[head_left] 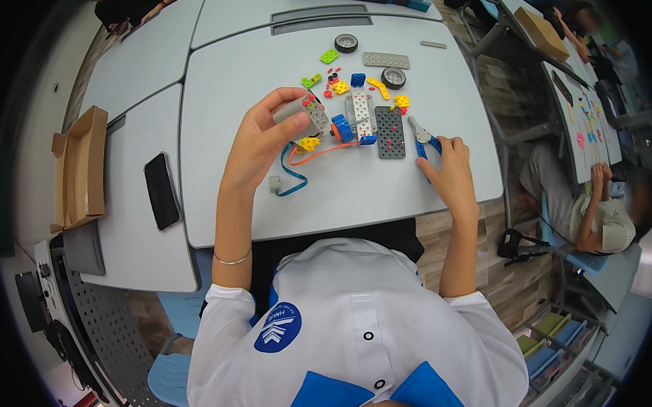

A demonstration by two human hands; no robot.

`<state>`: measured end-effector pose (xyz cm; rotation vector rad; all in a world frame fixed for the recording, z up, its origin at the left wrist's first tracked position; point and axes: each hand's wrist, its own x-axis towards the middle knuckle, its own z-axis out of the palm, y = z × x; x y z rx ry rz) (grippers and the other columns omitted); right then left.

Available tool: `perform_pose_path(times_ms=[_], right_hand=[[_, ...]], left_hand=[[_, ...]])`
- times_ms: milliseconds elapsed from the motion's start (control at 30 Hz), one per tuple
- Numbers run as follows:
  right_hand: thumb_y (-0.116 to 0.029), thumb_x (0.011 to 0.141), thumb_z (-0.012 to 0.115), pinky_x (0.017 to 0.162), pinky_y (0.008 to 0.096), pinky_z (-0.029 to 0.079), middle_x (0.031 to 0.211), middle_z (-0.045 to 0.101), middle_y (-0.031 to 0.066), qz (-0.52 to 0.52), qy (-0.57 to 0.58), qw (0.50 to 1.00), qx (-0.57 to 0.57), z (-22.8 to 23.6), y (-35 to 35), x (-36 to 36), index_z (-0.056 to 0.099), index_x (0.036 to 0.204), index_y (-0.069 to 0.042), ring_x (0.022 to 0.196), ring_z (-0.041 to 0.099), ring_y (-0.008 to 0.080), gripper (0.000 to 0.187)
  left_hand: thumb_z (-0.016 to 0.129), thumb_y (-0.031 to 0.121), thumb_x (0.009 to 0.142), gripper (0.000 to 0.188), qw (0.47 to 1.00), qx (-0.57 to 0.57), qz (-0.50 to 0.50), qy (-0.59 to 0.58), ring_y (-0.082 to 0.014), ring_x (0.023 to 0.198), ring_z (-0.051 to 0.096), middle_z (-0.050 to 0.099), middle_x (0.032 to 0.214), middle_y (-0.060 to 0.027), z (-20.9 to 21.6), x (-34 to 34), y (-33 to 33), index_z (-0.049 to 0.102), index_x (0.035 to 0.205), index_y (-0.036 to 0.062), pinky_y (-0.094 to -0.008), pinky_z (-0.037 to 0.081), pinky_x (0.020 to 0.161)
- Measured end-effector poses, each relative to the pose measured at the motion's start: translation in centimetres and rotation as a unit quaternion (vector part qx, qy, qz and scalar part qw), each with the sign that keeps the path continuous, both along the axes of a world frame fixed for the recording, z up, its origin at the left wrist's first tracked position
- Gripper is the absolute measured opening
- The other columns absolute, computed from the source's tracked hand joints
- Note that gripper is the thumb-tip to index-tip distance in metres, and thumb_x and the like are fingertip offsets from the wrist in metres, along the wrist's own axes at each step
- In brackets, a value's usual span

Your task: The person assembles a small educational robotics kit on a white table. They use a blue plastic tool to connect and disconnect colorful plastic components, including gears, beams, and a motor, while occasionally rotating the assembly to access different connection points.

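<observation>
My left hand point(259, 138) is closed round a light grey, box-like block point(314, 119) with a holed face and small red pins at its top. My right hand point(453, 172) holds the blue handles of pliers point(420, 134) with grey jaws, which point away from me. Between the hands lies a holed frame of white beams point(361, 105) with blue end pieces. A blue wheel-like part point(342, 128) is beside it. The dark grey holed plate point(390, 133) with red pins sits left of the pliers. Teal and orange flat cables point(296, 181) curl below my left hand.
Two wheels point(346, 43), a grey holed plate point(386, 60), a yellow angled piece point(378, 88) and green pieces point(329, 56) lie farther back. On the left table are a phone point(162, 192) and an open cardboard box point(84, 169). Another person point(592, 212) sits at the right.
</observation>
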<state>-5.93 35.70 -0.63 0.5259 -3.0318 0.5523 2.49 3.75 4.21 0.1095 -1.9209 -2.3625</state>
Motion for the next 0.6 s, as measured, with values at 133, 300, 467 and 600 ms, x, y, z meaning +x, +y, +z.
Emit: perform_pose_path(times_ms=[133, 300, 467, 600], right_hand=[[-0.021, 0.084, 0.070, 0.089, 0.0416, 0.049, 0.119, 0.058, 0.0199, -0.003, -0.030, 0.999, -0.026, 1.2, 0.5, -0.9, 0.056, 0.127, 0.004, 0.109, 0.058, 0.0348, 0.051], [-0.018, 0.085, 0.062, 0.084, 0.0404, 0.050, 0.106, 0.060, 0.0178, 0.066, -0.118, 0.919, -0.370, 5.3, -0.1, -1.9, 0.055, 0.123, 0.004, 0.094, 0.063, 0.0300, 0.044], [-0.016, 0.079, 0.069, 0.078, 0.0369, 0.052, 0.102, 0.061, 0.0148, 0.282, 0.024, 0.924, -0.257, 8.7, -3.6, -0.4, 0.056, 0.119, 0.000, 0.085, 0.063, 0.0273, 0.045], [-0.022, 0.075, 0.079, 0.072, 0.0370, 0.053, 0.103, 0.064, 0.0139, 0.339, 0.132, 0.911, -0.194, 8.9, -4.9, -1.3, 0.060, 0.118, -0.002, 0.082, 0.063, 0.0307, 0.051]], left_hand=[[0.070, 0.021, 0.093, 0.043, 0.999, 0.027, 0.016, -0.013, -0.0203, 0.110, 0.065, 0.066, 0.114, -0.0135, -0.1, -0.6, 0.5, 0.055, 0.127, 0.0005, -0.0359, 0.053, 0.095], [0.071, 0.025, 0.094, 0.042, 0.999, 0.029, -0.026, 0.017, -0.0190, 0.107, 0.065, 0.066, 0.113, -0.0122, 0.0, -1.2, 0.6, 0.057, 0.125, 0.0004, -0.0352, 0.054, 0.095], [0.071, 0.028, 0.093, 0.041, 0.998, -0.027, -0.040, 0.026, -0.0160, 0.105, 0.065, 0.065, 0.111, -0.0103, 0.0, -1.1, 0.7, 0.058, 0.122, 0.0024, -0.0303, 0.052, 0.092], [0.073, 0.029, 0.092, 0.040, 0.997, -0.045, -0.049, 0.034, -0.0143, 0.103, 0.064, 0.066, 0.109, -0.0092, 0.4, -0.9, 0.7, 0.058, 0.120, 0.0035, -0.0273, 0.051, 0.090]])
